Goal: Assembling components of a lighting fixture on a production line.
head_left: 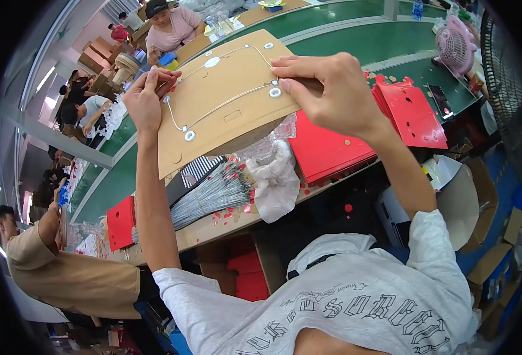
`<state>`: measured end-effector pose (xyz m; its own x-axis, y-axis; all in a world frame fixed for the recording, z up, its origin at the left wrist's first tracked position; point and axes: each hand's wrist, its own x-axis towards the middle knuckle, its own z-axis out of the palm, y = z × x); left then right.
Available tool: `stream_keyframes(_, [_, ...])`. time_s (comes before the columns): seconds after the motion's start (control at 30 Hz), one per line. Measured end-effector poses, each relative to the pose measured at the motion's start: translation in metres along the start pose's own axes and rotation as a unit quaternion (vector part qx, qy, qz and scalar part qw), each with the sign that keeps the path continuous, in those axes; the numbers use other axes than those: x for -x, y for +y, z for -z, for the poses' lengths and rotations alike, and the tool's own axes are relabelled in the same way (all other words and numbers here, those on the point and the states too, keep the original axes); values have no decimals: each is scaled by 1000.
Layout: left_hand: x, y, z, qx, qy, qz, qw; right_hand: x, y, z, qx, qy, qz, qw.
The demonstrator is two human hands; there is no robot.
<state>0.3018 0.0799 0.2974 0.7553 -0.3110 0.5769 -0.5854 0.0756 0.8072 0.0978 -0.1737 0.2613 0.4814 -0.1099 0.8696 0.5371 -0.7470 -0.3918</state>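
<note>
A brown cardboard sheet (213, 100) is held up at a tilt above the bench. White plastic rings (190, 136) sit in its holes, and a thin pale wire (228, 99) runs across its face between them. My left hand (145, 100) is closed at the sheet's left edge, fingertips pinched by the wire. At the right edge my right hand (335, 89) grips with thumb and forefinger next to a ring. Whether the fingers also pinch the wire is hard to see. Below the sheet lies a bundle of silvery wires (210, 195), beside a crumpled white cloth (275, 180).
Red card sheets (326, 151) are stacked at the right, with more red cards (412, 112) beyond. Small red scraps litter the bench. A pink fan (455, 47) and a phone (440, 100) are far right. Co-workers (71, 266) stand left and sit across the green table (355, 44).
</note>
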Motion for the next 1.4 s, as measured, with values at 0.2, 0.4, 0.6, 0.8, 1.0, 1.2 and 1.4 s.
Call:
stream_keyframes(0.2, [1, 0, 2, 0, -30, 16, 999, -80, 22, -8, 26, -235, 39, 971])
stream_keyframes(0.4, [4, 14, -7, -209, 38, -95, 973, -111, 45, -96, 58, -460, 98, 881])
stream_keyframes(0.6, [15, 65, -6, -416, 19, -43, 908, -113, 25, -96, 190, -461, -27, 866])
stream_keyframes(0.8, [12, 35, -2, -421, -92, 5, 902, -105, -16, -84, 324, -403, -50, 854])
stream_keyframes(1.0, [7, 26, -5, -312, -60, 42, 947, -116, 25, -97, 218, -331, 56, 917])
stream_keyframes(1.2, [10, 34, -15, -301, -47, 45, 951, -124, 38, -126, -5, -234, 5, 972])
stream_keyframes(1.4, [14, 39, 4, -354, -86, -1, 931, -122, 44, -124, -108, -269, 6, 957])
